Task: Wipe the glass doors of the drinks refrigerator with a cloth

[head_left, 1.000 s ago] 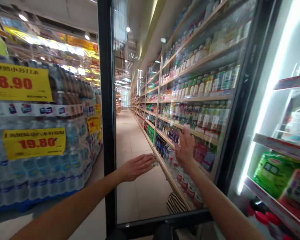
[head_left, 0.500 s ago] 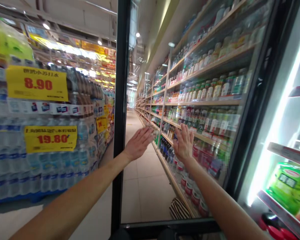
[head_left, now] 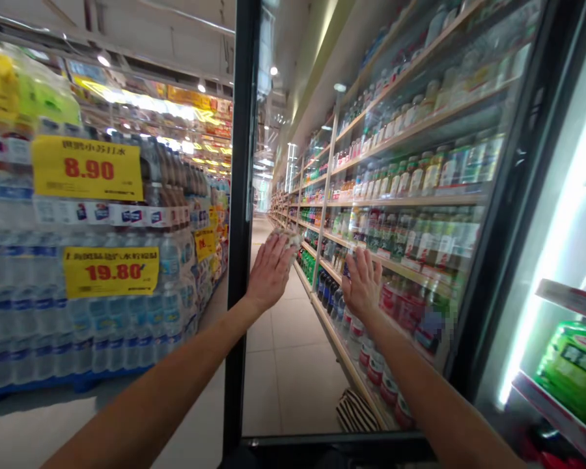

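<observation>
- Holding a crumpled pale cloth point(head_left: 293, 241) under its fingertips, my left hand point(head_left: 269, 270) lies out flat at the centre of the frame, fingers close together; the palm side is hidden from me, so I cannot tell how tightly the cloth is pinched.
- That cloth pokes out past the fingers, over the left part of a glass pane point(head_left: 286, 378).
- Right of centre I have the right hand point(head_left: 362, 283) empty, fingers raised and a little spread, held up at the pane; whether it touches the glass I cannot tell.
- A black frame point(head_left: 243, 195) borders the pane, upright just left of centre.
- Filling the pane toward the upper right, I see rows of bottles point(head_left: 420, 172) on long shelves.
- A striped cloth point(head_left: 356, 410) shows at bottom centre.
- On the left of the frame, wrapped bottles point(head_left: 68, 319) stand stacked behind yellow price signs point(head_left: 111, 272).
- At the lower right, a green bag point(head_left: 579, 368) sits near a bright light strip point(head_left: 547, 280).
</observation>
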Action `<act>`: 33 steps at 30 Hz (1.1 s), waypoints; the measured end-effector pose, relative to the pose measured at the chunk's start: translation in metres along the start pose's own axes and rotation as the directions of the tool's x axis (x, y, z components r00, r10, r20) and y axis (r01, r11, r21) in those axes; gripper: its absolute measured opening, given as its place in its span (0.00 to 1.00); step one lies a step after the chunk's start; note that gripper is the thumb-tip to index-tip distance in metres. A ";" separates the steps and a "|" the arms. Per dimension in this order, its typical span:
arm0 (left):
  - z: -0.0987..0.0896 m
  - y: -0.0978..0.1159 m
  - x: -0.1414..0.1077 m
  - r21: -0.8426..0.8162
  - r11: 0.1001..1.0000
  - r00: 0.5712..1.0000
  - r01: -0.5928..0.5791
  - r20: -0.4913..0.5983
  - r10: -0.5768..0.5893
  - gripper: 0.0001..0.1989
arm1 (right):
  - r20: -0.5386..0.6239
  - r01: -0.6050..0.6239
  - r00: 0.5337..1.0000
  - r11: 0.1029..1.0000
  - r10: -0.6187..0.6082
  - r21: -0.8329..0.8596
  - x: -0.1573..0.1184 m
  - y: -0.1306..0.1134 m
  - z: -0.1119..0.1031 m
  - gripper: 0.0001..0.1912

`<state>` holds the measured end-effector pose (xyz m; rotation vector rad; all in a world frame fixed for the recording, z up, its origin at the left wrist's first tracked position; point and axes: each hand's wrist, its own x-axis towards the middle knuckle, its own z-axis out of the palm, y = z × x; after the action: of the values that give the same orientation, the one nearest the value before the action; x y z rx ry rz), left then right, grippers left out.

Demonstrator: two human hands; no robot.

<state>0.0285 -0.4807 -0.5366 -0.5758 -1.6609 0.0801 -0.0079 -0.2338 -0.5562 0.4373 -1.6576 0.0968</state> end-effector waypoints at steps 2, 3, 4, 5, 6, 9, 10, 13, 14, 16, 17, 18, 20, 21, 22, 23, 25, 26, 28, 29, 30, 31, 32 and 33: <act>0.000 0.001 -0.009 -0.026 0.978 0.975 -0.208 0.069 0.209 0.28 | 0.018 0.009 1.000 1.000 -0.009 -0.010 -0.001 0.001 0.000 0.31; -0.001 0.001 -0.012 -0.038 0.956 0.950 -0.292 0.104 0.295 0.28 | 0.025 0.017 1.000 1.000 -0.017 -0.014 -0.001 0.001 -0.001 0.31; -0.001 0.000 -0.013 -0.040 0.944 0.936 -0.327 0.123 0.330 0.27 | 0.032 0.024 0.999 1.000 -0.023 -0.017 -0.001 0.002 -0.001 0.31; 0.000 -0.002 -0.011 -0.028 0.954 0.946 -0.299 0.120 0.300 0.27 | 0.036 0.028 0.999 0.999 -0.027 -0.017 -0.001 0.002 -0.002 0.31; 0.000 -0.005 -0.005 -0.004 0.976 0.972 -0.219 0.089 0.218 0.27 | 0.033 0.032 0.999 0.999 -0.031 -0.015 -0.001 0.003 -0.003 0.31; 0.000 -0.012 0.015 0.030 0.999 0.998 0.037 -0.060 -0.035 0.27 | 0.012 0.041 0.999 0.999 -0.041 -0.010 0.002 0.008 -0.006 0.30; 0.000 -0.012 0.019 0.026 0.998 0.995 0.059 -0.085 -0.057 0.28 | -0.001 0.030 1.000 0.999 -0.030 -0.016 0.005 0.011 -0.007 0.30; -0.002 -0.012 0.020 0.010 0.996 0.995 -0.086 -0.044 0.086 0.28 | -0.039 -0.040 0.999 0.998 0.038 -0.043 0.014 0.023 -0.008 0.30; -0.002 -0.012 0.019 0.005 0.992 0.991 -0.129 -0.025 0.129 0.28 | -0.042 -0.063 0.997 0.997 0.061 -0.049 0.018 0.027 -0.008 0.30; -0.003 -0.014 0.022 0.009 0.996 0.995 -0.086 -0.046 0.086 0.27 | -0.034 -0.075 0.997 0.995 0.074 -0.058 0.023 0.033 -0.008 0.30; -0.003 -0.015 0.027 0.009 1.000 0.996 -0.005 -0.088 0.006 0.27 | -0.028 -0.071 0.997 0.996 0.070 -0.060 0.024 0.036 -0.007 0.30; -0.003 -0.017 0.033 0.003 0.996 0.987 0.087 -0.137 -0.086 0.26 | -0.025 -0.065 0.998 0.996 0.064 -0.062 0.025 0.037 -0.006 0.30; -0.002 -0.019 0.048 -0.014 0.978 0.956 0.210 -0.205 -0.208 0.26 | -0.035 -0.058 0.998 0.996 0.056 -0.063 0.025 0.038 -0.005 0.31; 0.000 -0.019 0.053 -0.015 0.974 0.950 0.226 -0.215 -0.224 0.26 | -0.042 -0.059 0.998 0.996 0.056 -0.064 0.024 0.037 -0.004 0.31; 0.001 -0.018 0.057 -0.007 0.978 0.956 0.211 -0.209 -0.208 0.26 | -0.046 -0.063 0.997 0.996 0.060 -0.066 0.024 0.036 -0.004 0.32; 0.002 -0.016 0.059 0.007 0.986 0.968 0.169 -0.187 -0.165 0.27 | -0.046 -0.067 0.997 0.995 0.064 -0.070 0.024 0.035 -0.003 0.32; 0.005 -0.011 0.059 0.029 0.999 0.994 0.018 -0.110 -0.015 0.26 | -0.051 -0.059 0.997 0.995 0.055 -0.078 0.023 0.034 -0.003 0.31; 0.006 -0.010 0.059 0.034 0.997 0.995 -0.071 -0.069 0.073 0.25 | -0.056 -0.055 0.997 0.995 0.051 -0.083 0.023 0.034 -0.004 0.31; 0.006 -0.011 0.063 0.036 0.981 0.981 -0.192 -0.020 0.193 0.23 | -0.062 -0.047 0.997 0.995 0.041 -0.093 0.023 0.034 -0.005 0.31; 0.005 -0.013 0.068 0.041 0.980 0.980 -0.195 -0.028 0.196 0.23 | -0.062 -0.040 0.998 0.994 0.034 -0.097 0.023 0.035 -0.006 0.31; 0.005 -0.016 0.075 0.048 0.987 0.986 -0.156 -0.056 0.159 0.22 | -0.059 -0.033 0.998 0.994 0.027 -0.100 0.024 0.036 -0.006 0.30; 0.004 -0.019 0.082 0.054 0.995 0.991 -0.082 -0.099 0.087 0.22 | -0.054 -0.025 0.998 0.994 0.019 -0.103 0.024 0.038 -0.007 0.30; 0.003 -0.021 0.090 0.054 0.999 0.989 0.006 -0.145 0.002 0.22 | -0.053 -0.016 0.999 0.994 0.010 -0.105 0.025 0.040 -0.008 0.30; 0.004 -0.021 0.096 0.050 0.996 0.981 0.079 -0.182 -0.069 0.23 | -0.063 -0.013 0.998 0.994 0.006 -0.106 0.027 0.041 -0.009 0.30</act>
<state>0.0125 -0.4584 -0.4418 -0.4640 -1.4971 0.0198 -0.0157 -0.1991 -0.5208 0.3422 -1.5951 0.0281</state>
